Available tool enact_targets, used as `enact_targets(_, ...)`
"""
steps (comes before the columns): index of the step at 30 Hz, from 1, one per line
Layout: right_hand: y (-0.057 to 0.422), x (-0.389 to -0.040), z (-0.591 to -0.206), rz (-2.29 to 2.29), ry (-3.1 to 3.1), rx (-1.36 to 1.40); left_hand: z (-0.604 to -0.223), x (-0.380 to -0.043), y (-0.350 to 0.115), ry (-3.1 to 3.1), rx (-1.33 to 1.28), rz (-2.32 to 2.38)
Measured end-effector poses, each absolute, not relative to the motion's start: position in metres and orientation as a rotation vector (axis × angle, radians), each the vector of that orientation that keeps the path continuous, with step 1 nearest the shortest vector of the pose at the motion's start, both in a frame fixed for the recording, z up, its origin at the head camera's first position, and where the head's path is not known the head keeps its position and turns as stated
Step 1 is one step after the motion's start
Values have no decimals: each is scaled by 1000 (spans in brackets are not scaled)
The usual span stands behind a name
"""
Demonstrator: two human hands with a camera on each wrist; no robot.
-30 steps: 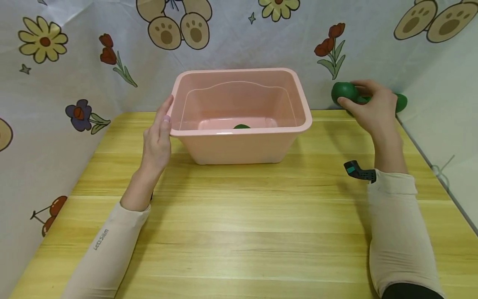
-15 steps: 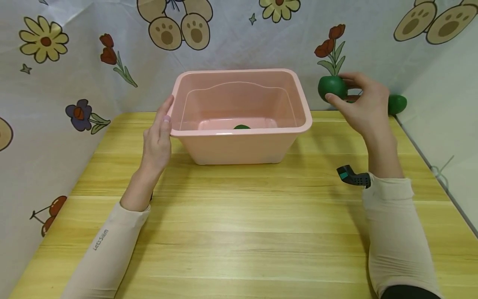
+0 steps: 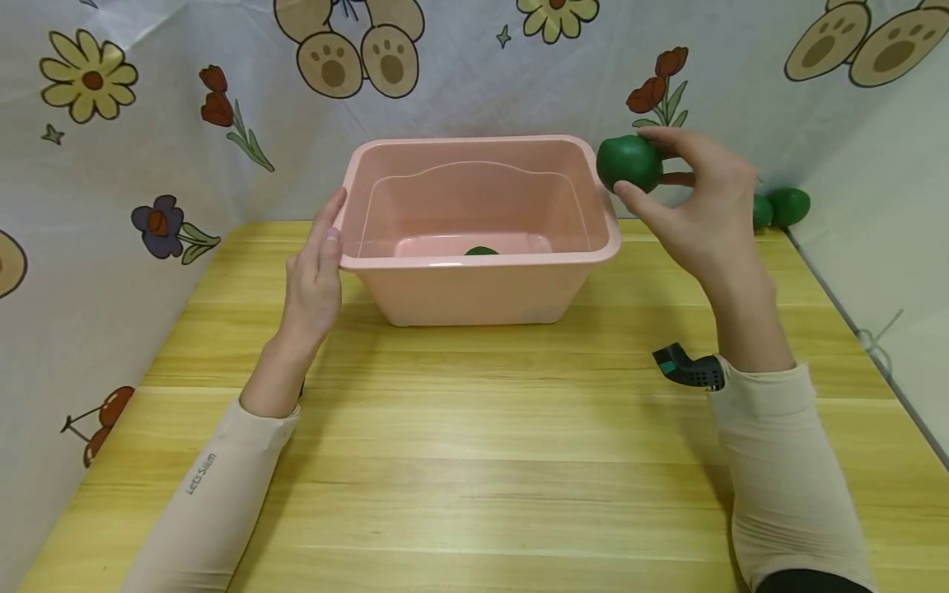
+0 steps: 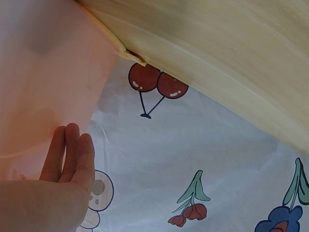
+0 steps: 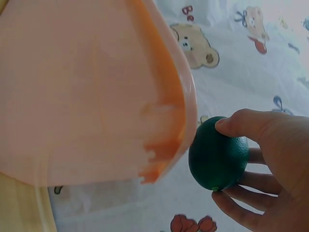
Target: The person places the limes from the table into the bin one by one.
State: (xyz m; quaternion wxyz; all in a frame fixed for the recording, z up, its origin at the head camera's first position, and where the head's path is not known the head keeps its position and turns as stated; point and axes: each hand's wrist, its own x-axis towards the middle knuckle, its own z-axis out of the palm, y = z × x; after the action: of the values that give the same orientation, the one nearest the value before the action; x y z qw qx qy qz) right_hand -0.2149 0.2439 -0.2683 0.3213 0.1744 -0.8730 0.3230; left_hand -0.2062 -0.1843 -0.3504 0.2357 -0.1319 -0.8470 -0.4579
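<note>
A pink plastic basin [image 3: 474, 292] stands on the table, with a green piece [image 3: 481, 250] partly showing over its front rim. My left hand [image 3: 315, 284] rests against the basin's left side; its straight fingers [image 4: 72, 154] lie along the outer wall in the left wrist view. Raised by the basin's right rim, my right hand [image 3: 704, 206] pinches a dark green lime [image 3: 628, 163] between thumb and fingers. In the right wrist view the lime [image 5: 217, 154] shows a small pale nub at its lower end, just outside the rim.
More green limes [image 3: 789, 206] lie in the table's back right corner, partly behind the right hand. A patterned white cloth [image 3: 460, 91] hangs behind the wooden table [image 3: 474, 461], and a pale panel [image 3: 890, 288] borders it on the right.
My right hand has lifted the lime from the back right corner and carried it left to the basin's right rim. The left hand and the basin have stayed in place.
</note>
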Motion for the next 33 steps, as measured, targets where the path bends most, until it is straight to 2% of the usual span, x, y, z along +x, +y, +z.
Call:
enact_targets(20, 205, -199, -272, 806, -2441, 895, -351, -207, -185, -2333, -367, -1247)
enact_targets(33, 204, -199, -274, 768, -2517, 860, -350, -207, -186, -2336, -352, -1244)
